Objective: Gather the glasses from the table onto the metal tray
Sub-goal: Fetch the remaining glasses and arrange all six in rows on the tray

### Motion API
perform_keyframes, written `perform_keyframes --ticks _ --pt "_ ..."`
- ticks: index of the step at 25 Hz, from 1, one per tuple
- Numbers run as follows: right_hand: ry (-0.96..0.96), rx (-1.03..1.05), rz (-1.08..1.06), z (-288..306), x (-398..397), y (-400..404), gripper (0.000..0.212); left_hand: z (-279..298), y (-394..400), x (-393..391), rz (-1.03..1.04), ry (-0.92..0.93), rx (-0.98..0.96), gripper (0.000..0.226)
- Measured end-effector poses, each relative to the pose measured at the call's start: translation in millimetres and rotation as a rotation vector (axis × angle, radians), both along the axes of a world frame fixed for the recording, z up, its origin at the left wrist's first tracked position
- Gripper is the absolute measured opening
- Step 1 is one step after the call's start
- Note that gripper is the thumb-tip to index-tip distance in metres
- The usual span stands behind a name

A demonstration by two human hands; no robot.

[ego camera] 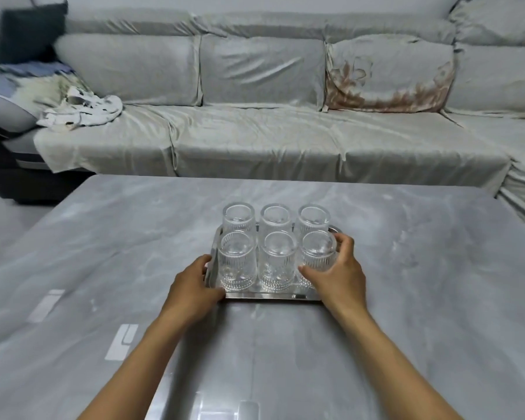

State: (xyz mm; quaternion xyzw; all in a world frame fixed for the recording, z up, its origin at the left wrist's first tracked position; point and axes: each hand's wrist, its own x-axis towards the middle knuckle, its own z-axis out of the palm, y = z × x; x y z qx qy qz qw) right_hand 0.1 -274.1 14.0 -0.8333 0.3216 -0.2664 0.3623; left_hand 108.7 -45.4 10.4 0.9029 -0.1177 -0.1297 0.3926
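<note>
Several clear ribbed glasses (275, 259) stand upside down in two rows of three on the metal tray (273, 296), which lies in the middle of the grey marble table (406, 298). My left hand (191, 286) rests on the tray's near-left corner, fingers closed over its rim. My right hand (338, 272) wraps around the near-right glass (317, 253), thumb in front and fingers behind it. The tray's right edge is hidden behind that hand.
A long grey covered sofa (255, 131) runs along the far side of the table, with a crumpled cloth (82, 110) on its left seat and a dark cushion (31, 34) at the far left. Light reflections lie on the table's near-left surface.
</note>
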Motion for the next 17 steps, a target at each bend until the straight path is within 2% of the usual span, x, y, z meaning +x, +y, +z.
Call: perform_keyframes --ticks 4,6,9,12,17 --pt "0.095 0.009 0.080 -6.5 1.8 -8.6 0.096 3.1 -5.1 0.4 0.021 -0.038 0.070 0.049" --pt "0.148 0.125 0.179 -4.0 -1.4 -23.9 0.101 6.1 -4.0 3.5 0.004 -0.019 0.090 0.051" --pt "0.201 0.265 0.239 -2.8 -8.8 -47.4 0.090 6.2 0.4 6.6 -0.039 0.017 0.071 0.057" --pt "0.236 0.215 0.274 -9.4 -14.0 -51.1 0.063 4.9 -0.1 3.5 -0.049 -0.008 0.069 0.055" --pt "0.265 0.159 0.329 -10.7 -13.5 -54.6 0.067 8.0 -1.0 7.4 -0.012 0.009 0.071 0.050"
